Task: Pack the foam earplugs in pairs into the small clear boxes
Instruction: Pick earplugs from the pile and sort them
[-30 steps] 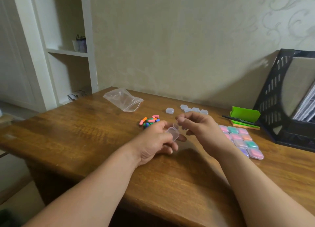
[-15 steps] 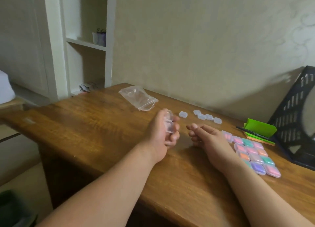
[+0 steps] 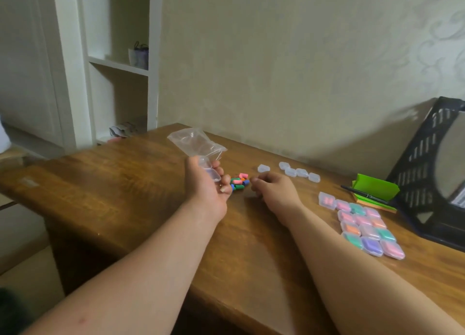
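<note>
Beige patterned wall and white shelving fill the upper part of the head view, and a wooden desk [image 3: 125, 183] runs across the middle. Just left of centre, the person's left grip [image 3: 206, 186] is turned palm inward, fingers and thumb curled round an open clear box [image 3: 210, 171], its hinged lid tipped up toward the wall. Just right of it lies a loose pile of foam earplugs [image 3: 239, 181] in pink, green, blue and orange. The right grip [image 3: 273, 190] rests on the desk right beside the pile, fingers curled under; whether they pinch a plug is hidden.

A clear plastic bag [image 3: 196, 141] lies behind the left grip. Toward the wall, right of centre, sit the empty boxes [image 3: 299, 172], one apart and four in a row. At lower right is a block of filled boxes [image 3: 370, 230] laid edge to edge. Behind them are a green note holder [image 3: 376, 188] with a pen [image 3: 362, 196], and a black file rack [image 3: 427, 173] at the right edge.

The plugs look very light, soft and squashy, so they should be pinched gently at mid-length; they will likely roll or spring if dropped. The thin plastic box looks stiff but slick, best held by its side walls, base level, lid clear of the opening.
</note>
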`<control>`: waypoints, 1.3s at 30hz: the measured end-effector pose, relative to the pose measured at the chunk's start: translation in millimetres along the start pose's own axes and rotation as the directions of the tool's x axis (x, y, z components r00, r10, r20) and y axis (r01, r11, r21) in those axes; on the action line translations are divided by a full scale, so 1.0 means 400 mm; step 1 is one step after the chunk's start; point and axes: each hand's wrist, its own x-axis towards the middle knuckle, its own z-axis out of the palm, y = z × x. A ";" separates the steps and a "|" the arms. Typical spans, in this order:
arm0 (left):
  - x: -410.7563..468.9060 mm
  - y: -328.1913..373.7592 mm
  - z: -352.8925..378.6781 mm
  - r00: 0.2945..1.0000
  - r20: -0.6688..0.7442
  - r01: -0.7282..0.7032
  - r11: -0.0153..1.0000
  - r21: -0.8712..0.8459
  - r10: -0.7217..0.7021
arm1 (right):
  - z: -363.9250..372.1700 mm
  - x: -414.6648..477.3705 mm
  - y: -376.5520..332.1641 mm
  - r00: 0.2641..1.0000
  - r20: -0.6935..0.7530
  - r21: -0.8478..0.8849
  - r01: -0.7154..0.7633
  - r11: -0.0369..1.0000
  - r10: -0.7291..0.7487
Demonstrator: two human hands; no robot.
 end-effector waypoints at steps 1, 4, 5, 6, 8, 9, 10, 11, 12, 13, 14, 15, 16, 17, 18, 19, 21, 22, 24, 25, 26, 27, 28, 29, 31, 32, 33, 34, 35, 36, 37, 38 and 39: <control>0.010 0.005 0.005 1.000 0.021 0.000 1.000 0.004 0.000 | 0.006 0.009 0.001 1.000 -0.008 0.004 0.001 1.000 -0.001; 0.045 0.018 -0.004 0.996 0.082 0.019 1.000 0.010 -0.020 | 0.020 0.029 0.000 0.999 -0.047 0.028 0.023 0.999 -0.021; 0.058 0.021 -0.015 0.996 0.088 0.026 1.000 0.005 -0.027 | 0.022 0.031 0.001 0.998 -0.058 0.032 0.039 0.999 -0.037; 0.067 0.023 -0.026 0.995 0.087 0.040 0.999 -0.004 -0.040 | 0.022 0.030 0.007 0.996 -0.067 0.017 0.068 0.998 -0.066; 0.075 0.032 -0.043 0.994 0.088 0.064 0.998 -0.024 -0.062 | 0.022 0.023 0.020 0.986 -0.055 -0.071 0.152 0.986 -0.156; 0.076 0.034 -0.045 0.994 0.091 0.068 0.997 -0.029 -0.065 | 0.022 0.019 0.026 0.981 -0.038 -0.126 0.184 0.975 -0.190; 0.076 0.035 -0.048 0.994 0.091 0.068 0.997 -0.032 -0.065 | 0.028 0.018 0.030 0.976 -0.017 -0.182 0.210 0.961 -0.217; 0.073 0.033 -0.046 0.993 0.098 0.069 0.997 -0.035 -0.065 | 0.032 0.018 0.032 0.969 -0.002 -0.242 0.239 0.940 -0.247; 0.072 0.031 -0.045 0.992 0.105 0.068 0.997 -0.036 -0.064 | 0.039 0.021 0.033 0.962 0.010 -0.294 0.265 0.918 -0.275; 0.071 0.027 -0.042 0.992 0.111 0.069 0.997 -0.036 -0.064 | 0.044 0.023 0.033 0.957 0.019 -0.341 0.280 0.898 -0.291; 0.071 0.024 -0.040 0.991 0.116 0.067 0.997 -0.031 -0.063 | 0.049 0.027 0.032 0.954 0.030 -0.377 0.288 0.880 -0.300; 0.070 0.023 -0.039 0.991 0.121 0.062 0.998 -0.024 -0.059 | 0.053 0.028 0.030 0.951 0.044 -0.403 0.296 0.866 -0.305; 0.070 0.023 -0.037 0.990 0.128 0.059 0.998 -0.015 -0.057 | 0.054 0.029 0.029 0.948 0.054 -0.423 0.307 0.853 -0.314; 0.069 0.021 -0.034 0.990 0.132 0.059 0.998 -0.008 -0.057 | 0.053 0.030 0.031 0.944 0.061 -0.439 0.318 0.840 -0.325; 0.070 0.021 -0.035 0.990 0.132 0.057 0.998 -0.005 -0.056 | 0.055 0.029 0.032 0.940 0.064 -0.451 0.328 0.830 -0.336; 0.071 0.021 -0.034 0.990 0.133 0.052 0.999 -0.003 -0.051 | 0.054 0.030 0.031 0.936 0.061 -0.458 0.335 0.824 -0.347; 0.074 0.019 -0.036 0.990 0.131 0.046 0.999 0.006 -0.047 | 0.056 0.028 0.028 0.931 0.058 -0.467 0.345 0.814 -0.361; 0.076 0.018 -0.037 0.991 0.129 0.045 0.999 0.011 -0.046 | 0.056 0.027 0.027 0.928 0.059 -0.469 0.351 0.811 -0.367; 0.077 0.018 -0.038 0.991 0.125 0.043 0.999 0.010 -0.044 | 0.056 0.025 0.025 0.923 0.058 -0.465 0.361 0.808 -0.380; 0.075 0.018 -0.036 0.991 0.125 0.043 0.999 0.009 -0.044 | 0.053 0.024 0.025 0.923 0.054 -0.464 0.362 0.808 -0.382; 0.074 0.018 -0.036 0.991 0.125 0.041 0.999 0.009 -0.042 | 0.053 0.022 0.024 0.922 0.052 -0.466 0.362 0.808 -0.383; 0.073 0.018 -0.036 0.991 0.126 0.041 0.999 0.009 -0.042 | 0.053 0.020 0.024 0.922 0.052 -0.468 0.362 0.806 -0.384; 0.072 0.017 -0.035 0.991 0.127 0.042 0.999 0.011 -0.043 | 0.051 0.018 0.023 0.921 0.052 -0.472 0.363 0.804 -0.385; 0.072 0.017 -0.036 0.991 0.126 0.041 0.999 0.013 -0.043 | 0.052 0.017 0.022 0.921 0.057 -0.473 0.365 0.802 -0.386; 0.072 0.016 -0.038 0.991 0.128 0.041 0.999 0.020 -0.043 | 0.051 0.015 0.021 0.921 0.069 -0.469 0.370 0.802 -0.384; 0.071 0.016 -0.039 0.990 0.131 0.042 0.999 0.024 -0.045 | 0.050 0.014 0.021 0.921 0.071 -0.468 0.371 0.802 -0.384; 0.070 0.016 -0.040 0.990 0.133 0.044 0.999 0.025 -0.047 | 0.051 0.013 0.021 0.920 0.072 -0.471 0.373 0.800 -0.386; 0.070 0.016 -0.041 0.990 0.134 0.046 0.999 0.023 -0.048 | 0.052 0.013 0.021 0.918 0.071 -0.476 0.375 0.796 -0.391; 0.070 0.015 -0.042 0.990 0.133 0.047 0.999 0.024 -0.049 | 0.052 0.014 0.022 0.916 0.067 -0.479 0.377 0.793 -0.395; 0.070 0.015 -0.041 0.990 0.132 0.046 0.999 0.024 -0.049 | 0.052 0.014 0.023 0.916 0.064 -0.479 0.376 0.793 -0.396; 0.071 0.016 -0.042 0.990 0.132 0.044 0.999 0.023 -0.047 | 0.052 0.014 0.023 0.918 0.064 -0.478 0.373 0.795 -0.392; 0.071 0.016 -0.041 0.990 0.131 0.045 0.999 0.025 -0.047 | 0.051 0.013 0.022 0.921 0.068 -0.476 0.368 0.799 -0.384; 0.070 0.016 -0.040 0.990 0.131 0.048 0.999 0.026 -0.051 | 0.050 0.013 0.022 0.923 0.071 -0.474 0.364 0.802 -0.377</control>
